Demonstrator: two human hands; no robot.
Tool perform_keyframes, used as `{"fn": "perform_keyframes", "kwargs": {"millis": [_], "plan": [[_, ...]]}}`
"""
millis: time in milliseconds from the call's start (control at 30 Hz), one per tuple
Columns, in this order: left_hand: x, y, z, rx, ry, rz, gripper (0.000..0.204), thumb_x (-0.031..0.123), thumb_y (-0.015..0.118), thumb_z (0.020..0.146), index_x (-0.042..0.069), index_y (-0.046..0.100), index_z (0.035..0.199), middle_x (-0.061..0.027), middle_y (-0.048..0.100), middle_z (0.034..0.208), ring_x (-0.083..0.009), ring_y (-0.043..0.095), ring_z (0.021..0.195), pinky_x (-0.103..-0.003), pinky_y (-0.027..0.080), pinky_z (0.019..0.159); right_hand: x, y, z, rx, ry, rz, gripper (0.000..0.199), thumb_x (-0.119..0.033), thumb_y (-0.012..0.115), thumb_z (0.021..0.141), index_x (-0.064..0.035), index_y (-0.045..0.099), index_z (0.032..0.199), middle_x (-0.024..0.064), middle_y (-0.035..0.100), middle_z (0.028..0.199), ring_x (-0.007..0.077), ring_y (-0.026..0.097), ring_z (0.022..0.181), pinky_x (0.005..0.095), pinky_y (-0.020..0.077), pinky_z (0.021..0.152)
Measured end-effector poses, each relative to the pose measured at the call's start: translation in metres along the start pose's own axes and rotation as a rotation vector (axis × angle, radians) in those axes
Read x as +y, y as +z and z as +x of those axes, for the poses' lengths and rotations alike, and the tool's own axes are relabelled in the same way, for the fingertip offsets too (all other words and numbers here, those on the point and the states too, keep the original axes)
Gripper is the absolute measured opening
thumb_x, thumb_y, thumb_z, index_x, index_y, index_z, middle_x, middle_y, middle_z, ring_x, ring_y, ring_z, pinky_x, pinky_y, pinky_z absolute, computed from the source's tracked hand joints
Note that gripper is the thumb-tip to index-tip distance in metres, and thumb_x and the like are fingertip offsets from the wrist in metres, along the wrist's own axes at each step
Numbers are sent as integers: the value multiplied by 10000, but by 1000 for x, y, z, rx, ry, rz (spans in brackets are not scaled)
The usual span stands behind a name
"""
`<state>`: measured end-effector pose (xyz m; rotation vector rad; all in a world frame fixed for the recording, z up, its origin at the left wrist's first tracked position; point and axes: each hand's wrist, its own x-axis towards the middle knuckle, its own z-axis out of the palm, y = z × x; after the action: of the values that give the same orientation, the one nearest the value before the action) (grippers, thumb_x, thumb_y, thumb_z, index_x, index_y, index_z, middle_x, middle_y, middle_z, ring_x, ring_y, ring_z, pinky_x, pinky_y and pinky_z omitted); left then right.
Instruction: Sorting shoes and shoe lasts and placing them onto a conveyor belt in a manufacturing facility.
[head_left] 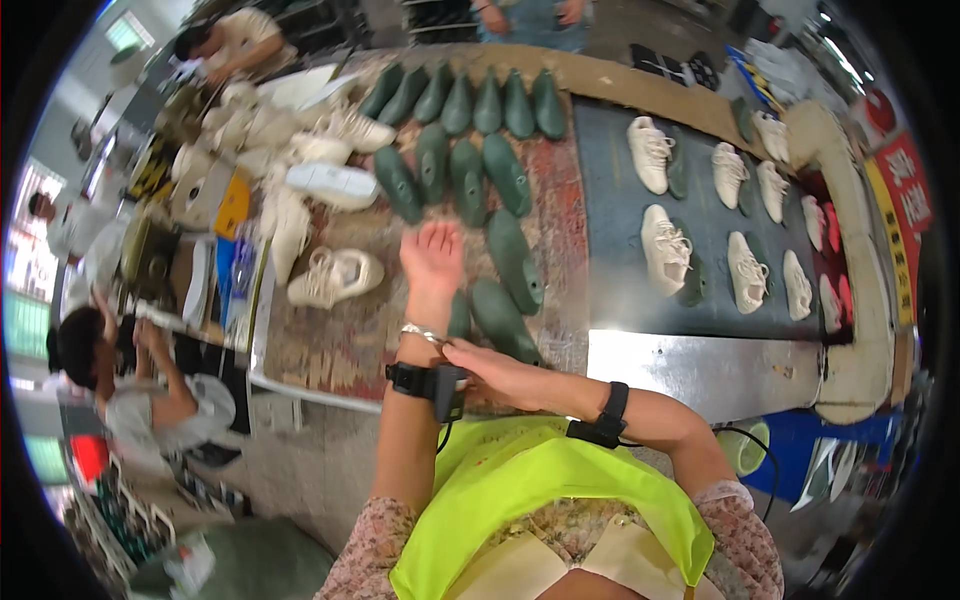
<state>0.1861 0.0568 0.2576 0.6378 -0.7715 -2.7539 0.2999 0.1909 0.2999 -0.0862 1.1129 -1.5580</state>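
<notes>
My left hand [432, 262] is held palm up over the worktable, fingers apart and nothing in it. A silver bracelet [424, 331] circles the left wrist, above a black strapped device [430, 385]. My right hand [500, 377] reaches across, its fingers closed at the bracelet; part of them is hidden. Green shoe lasts [515, 262] lie just right of the left hand, and several more lasts [467, 180] stand in rows beyond it. To the left of that hand rests a cream lace-up shoe [336, 277].
Cream shoes [666, 250] with green lasts beside them stand on a dark mat at right, near a padded conveyor edge [852, 330]. A metal plate [700, 368] borders the mat. Shoe uppers [265, 125] pile at far left. Co-workers [165, 385] sit at left and beyond the table.
</notes>
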Motion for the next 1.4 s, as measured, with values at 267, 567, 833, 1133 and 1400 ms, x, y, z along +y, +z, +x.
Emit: {"fn": "perform_keyframes", "kwargs": {"millis": [267, 567, 833, 1133, 1400], "plan": [[-22, -56, 101, -123, 494, 1369, 314, 260, 440, 893, 6, 570, 763, -125, 607, 700, -269, 604, 704, -405, 485, 668, -60, -102, -1, 42, 120, -454, 483, -322, 482, 934, -58, 403, 1330, 85, 550, 1198, 170, 550, 1050, 320, 462, 870], [-13, -149, 185, -517, 584, 2043, 204, 140, 544, 756, 83, 590, 946, -91, 576, 1043, -296, 480, 1081, -417, 381, 919, -165, -380, 38, 888, 218, -674, 489, -294, 624, 806, -1, 537, 1188, 114, 609, 1078, 247, 603, 936, 371, 492, 809], [-20, -192, 163, -258, 661, 2249, 420, 105, 537, 740, 34, 535, 1155, -149, 491, 1176, -364, 409, 1159, -472, 324, 1007, -255, -526, 204, 1330, -320, -1324, 810, -505, 679, 668, 10, 437, 1244, 232, 442, 1281, 402, 417, 1181, 449, 358, 982], [-22, -175, 158, -297, 588, 2205, 427, 35, 464, 744, 21, 513, 1168, -194, 462, 1162, -408, 388, 1139, -493, 309, 987, -274, -535, 241, 1462, -524, -565, 550, -424, 692, 680, -39, 556, 1049, 194, 628, 997, 364, 595, 952, 438, 466, 797], [-30, -181, 162, -245, 593, 2257, 482, 59, 554, 661, 56, 534, 1142, -157, 470, 1172, -372, 394, 1165, -461, 328, 1009, -191, -632, 115, 1547, -606, -573, 509, -352, 718, 703, 11, 573, 1029, 175, 655, 913, 278, 640, 851, 378, 479, 763]]}}
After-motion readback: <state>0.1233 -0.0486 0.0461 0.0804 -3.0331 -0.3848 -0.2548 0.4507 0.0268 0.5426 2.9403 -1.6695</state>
